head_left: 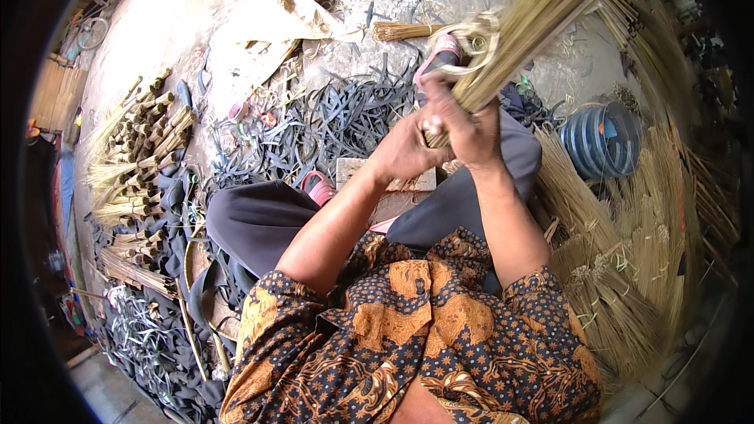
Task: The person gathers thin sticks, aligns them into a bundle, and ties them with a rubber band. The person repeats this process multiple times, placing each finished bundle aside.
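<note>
**Asker:** What are the hands doing?

**Describer:** Seen from above, a seated person in a brown and orange batik shirt raises both forearms in front of the chest. The left hand (410, 149) and the right hand (465, 129) are pressed together, both curled tightly around the lower end of a broom-stick bundle (542, 12). Neither hand is open; the fingers wrap fully round the straw.

**Asker:** Where does that bundle go?

**Describer:** It slants from the hands up toward the top right of the view, blurred along its length. A pale binding strip (475, 39) loops around it just above the right hand.

**Asker:** What lies around the person?

**Describer:** Grey trousers cover the crossed legs, with a wooden block (393, 184) between the knees, below the hands. Ahead on the ground sits a tangle of dark rubber strips (330, 122). To the left is a stack of finished tied bundles (145, 149). To the right lie heaps of loose straw (628, 251), and beside them a round grey coil of banding (601, 140). A smaller tied bundle (404, 30) lies farther ahead on the ground
</note>
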`<state>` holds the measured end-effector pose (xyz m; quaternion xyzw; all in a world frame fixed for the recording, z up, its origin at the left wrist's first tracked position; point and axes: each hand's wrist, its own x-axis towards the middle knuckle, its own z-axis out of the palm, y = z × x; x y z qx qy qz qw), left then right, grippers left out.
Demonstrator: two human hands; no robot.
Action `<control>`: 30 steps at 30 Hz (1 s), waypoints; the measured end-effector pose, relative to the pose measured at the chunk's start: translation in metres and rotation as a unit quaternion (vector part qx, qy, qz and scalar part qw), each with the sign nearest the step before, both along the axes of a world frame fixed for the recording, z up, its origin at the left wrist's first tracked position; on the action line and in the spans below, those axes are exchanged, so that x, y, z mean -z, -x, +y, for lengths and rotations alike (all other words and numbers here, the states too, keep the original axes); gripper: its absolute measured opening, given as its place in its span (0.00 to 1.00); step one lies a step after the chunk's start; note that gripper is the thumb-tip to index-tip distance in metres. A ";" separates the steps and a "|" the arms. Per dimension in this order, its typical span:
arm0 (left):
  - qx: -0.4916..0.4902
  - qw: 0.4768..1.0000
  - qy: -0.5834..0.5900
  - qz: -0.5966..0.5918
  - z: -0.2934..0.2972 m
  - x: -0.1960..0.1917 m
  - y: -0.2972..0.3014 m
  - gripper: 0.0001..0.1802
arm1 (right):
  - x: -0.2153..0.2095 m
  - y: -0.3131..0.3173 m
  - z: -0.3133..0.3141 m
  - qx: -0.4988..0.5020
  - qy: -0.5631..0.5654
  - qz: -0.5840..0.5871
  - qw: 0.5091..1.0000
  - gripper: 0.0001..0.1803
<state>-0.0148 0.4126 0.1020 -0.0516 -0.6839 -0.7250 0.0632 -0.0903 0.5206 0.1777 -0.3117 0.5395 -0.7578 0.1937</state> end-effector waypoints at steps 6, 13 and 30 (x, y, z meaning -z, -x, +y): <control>-0.083 0.988 0.109 -0.071 0.008 0.035 0.000 0.20 | 0.015 0.001 -0.003 0.032 -0.035 0.059 0.997 0.16; -0.063 0.990 0.119 0.045 0.003 0.076 0.005 0.28 | 0.056 0.000 0.003 -0.018 -0.110 0.060 0.992 0.18; -0.094 0.966 0.236 0.047 0.003 0.068 0.013 0.27 | 0.045 0.008 -0.005 -0.034 -0.111 0.113 0.987 0.20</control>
